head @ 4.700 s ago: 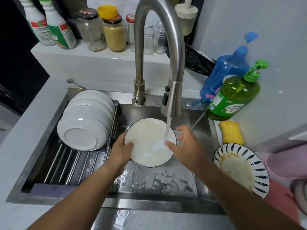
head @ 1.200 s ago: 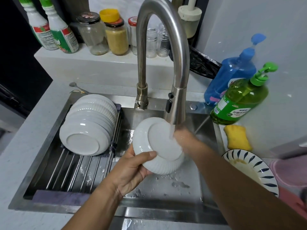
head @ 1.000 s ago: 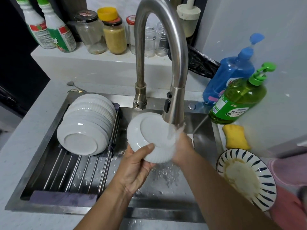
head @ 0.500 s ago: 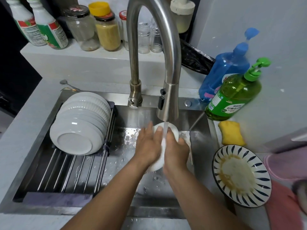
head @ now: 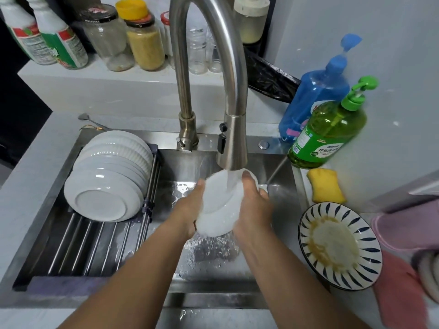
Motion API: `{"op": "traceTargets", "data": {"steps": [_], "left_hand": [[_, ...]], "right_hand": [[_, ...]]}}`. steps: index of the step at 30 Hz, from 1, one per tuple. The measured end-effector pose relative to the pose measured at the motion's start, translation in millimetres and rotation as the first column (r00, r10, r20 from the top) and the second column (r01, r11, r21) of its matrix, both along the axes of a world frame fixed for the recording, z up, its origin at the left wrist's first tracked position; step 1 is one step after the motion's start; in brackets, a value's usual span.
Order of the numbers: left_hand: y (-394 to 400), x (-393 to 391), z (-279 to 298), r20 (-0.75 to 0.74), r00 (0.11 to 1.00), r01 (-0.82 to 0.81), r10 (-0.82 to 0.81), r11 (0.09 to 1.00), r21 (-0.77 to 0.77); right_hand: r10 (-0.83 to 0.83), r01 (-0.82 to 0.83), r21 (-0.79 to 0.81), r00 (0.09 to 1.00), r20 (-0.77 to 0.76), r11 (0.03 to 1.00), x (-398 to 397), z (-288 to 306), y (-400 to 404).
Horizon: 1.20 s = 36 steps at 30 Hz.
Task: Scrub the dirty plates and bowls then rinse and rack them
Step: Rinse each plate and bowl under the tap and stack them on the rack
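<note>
Under the running steel faucet (head: 231, 129), I am holding a wet white ribbed bowl (head: 219, 207) edgewise, left hand (head: 190, 210) and right hand (head: 253, 207) clasping opposite sides. Slick glaze is probably risking a slip into the steel sink (head: 280, 198).

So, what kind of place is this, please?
Most likely a home kitchen sink. A faucet runs water over a white bowl held in both hands, washed bowls lean on a rack, and a dish soap bottle stands beside.
</note>
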State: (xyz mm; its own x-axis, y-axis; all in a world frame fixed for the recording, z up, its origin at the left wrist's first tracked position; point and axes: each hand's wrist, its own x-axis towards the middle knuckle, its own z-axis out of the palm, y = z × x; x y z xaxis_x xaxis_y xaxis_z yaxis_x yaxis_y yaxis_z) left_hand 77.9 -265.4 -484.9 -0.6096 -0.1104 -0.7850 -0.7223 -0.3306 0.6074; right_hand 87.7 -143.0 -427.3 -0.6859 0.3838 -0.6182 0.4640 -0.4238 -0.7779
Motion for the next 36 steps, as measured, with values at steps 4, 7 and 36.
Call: {"op": "traceTargets", "data": {"steps": [4, 7, 36], "left_hand": [[8, 21, 13, 0.024, 0.933, -0.306, 0.358, 0.759, 0.574], [29, 37, 33, -0.048, 0.885, -0.326, 0.464, 0.690, 0.645], [-28, 60, 66, -0.166, 0.979, -0.008, 0.119, 0.835, 0.551]], "right_hand": [[-0.039, 0.041, -0.030, 0.998, 0.055, 0.999, -9, -11, -3], [-0.098, 0.108, -0.089, 0.989, 0.108, 0.990, -9, -12, -6], [0.711, -0.834, 0.547, 0.345, 0.613, -0.068, -34, 7, -8]]}}
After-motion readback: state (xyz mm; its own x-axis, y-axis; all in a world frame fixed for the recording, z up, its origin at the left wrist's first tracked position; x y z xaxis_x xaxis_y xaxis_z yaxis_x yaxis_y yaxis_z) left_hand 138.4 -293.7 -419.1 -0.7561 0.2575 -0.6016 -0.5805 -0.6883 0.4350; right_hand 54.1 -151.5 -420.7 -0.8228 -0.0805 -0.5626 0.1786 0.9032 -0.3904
